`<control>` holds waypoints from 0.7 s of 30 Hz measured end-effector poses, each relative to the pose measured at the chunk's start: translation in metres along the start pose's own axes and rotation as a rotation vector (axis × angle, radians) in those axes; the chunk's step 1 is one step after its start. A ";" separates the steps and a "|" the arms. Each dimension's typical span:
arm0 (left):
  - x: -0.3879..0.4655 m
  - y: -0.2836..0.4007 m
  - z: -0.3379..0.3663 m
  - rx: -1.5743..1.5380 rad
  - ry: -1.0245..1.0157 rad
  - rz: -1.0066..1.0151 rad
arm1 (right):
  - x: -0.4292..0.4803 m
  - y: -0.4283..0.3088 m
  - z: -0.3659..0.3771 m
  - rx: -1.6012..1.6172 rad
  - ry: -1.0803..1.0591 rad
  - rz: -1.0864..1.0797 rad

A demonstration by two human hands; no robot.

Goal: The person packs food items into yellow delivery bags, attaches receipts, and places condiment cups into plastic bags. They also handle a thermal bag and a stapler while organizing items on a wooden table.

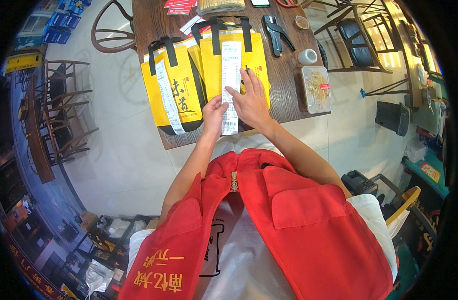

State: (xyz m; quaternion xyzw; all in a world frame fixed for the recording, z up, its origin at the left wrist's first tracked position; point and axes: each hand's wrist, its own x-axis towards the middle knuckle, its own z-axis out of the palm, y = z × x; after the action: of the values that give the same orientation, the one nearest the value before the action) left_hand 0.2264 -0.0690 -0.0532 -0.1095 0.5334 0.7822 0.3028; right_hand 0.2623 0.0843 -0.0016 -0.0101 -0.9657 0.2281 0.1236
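Observation:
Two yellow takeaway bags with black handles lie at the table's near edge. Down the front of the right bag [212, 67] runs a long printed paper receipt [231, 60]. My left hand [214, 116] pinches this receipt at its lower left edge. Spread across the bag's front is my right hand [252, 101], its thumb on the receipt and its fingers apart to the right, partly hiding dark lettering. The left bag [154, 86] leans beside it and carries another long receipt [168, 93] and large black characters. Part of a further yellow bag shows between the two.
On the wooden table [289, 101], a black stapler [276, 35] lies right of the bags. Beyond it are a small lidded cup [302, 22], a white roll [307, 56] and a clear food container [316, 90]. Red-and-white cards [179, 5] lie behind. Wooden chairs [114, 30] flank the table.

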 end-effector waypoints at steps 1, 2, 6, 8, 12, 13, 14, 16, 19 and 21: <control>0.000 0.000 0.000 -0.001 0.000 0.000 | 0.000 0.000 0.000 0.000 0.002 0.004; 0.000 0.000 0.001 -0.003 -0.001 0.000 | 0.001 -0.001 0.000 0.001 0.003 0.008; -0.002 0.002 0.004 0.006 0.008 0.002 | 0.001 0.000 -0.001 -0.003 0.012 0.006; -0.002 0.003 0.004 0.002 0.006 -0.002 | 0.001 0.003 0.000 -0.002 0.020 0.002; -0.003 0.003 0.006 0.003 0.009 -0.010 | 0.000 0.003 -0.001 -0.001 0.027 0.002; -0.003 0.003 0.006 0.006 0.008 -0.012 | 0.000 0.002 -0.001 0.009 0.030 0.005; -0.002 0.004 0.005 0.008 0.008 -0.014 | 0.000 0.000 -0.001 0.018 0.034 0.007; -0.002 0.002 0.004 0.010 0.005 -0.011 | 0.000 -0.001 -0.001 0.025 0.034 0.011; -0.001 0.001 0.004 0.011 0.000 -0.001 | -0.001 0.000 0.001 0.018 0.026 0.017; -0.001 0.001 0.004 0.017 -0.001 0.000 | -0.002 0.003 0.001 0.014 0.025 0.018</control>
State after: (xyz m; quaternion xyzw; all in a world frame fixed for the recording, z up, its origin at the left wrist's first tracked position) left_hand 0.2272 -0.0663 -0.0507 -0.1064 0.5397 0.7777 0.3043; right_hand 0.2643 0.0861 -0.0041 -0.0206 -0.9624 0.2356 0.1334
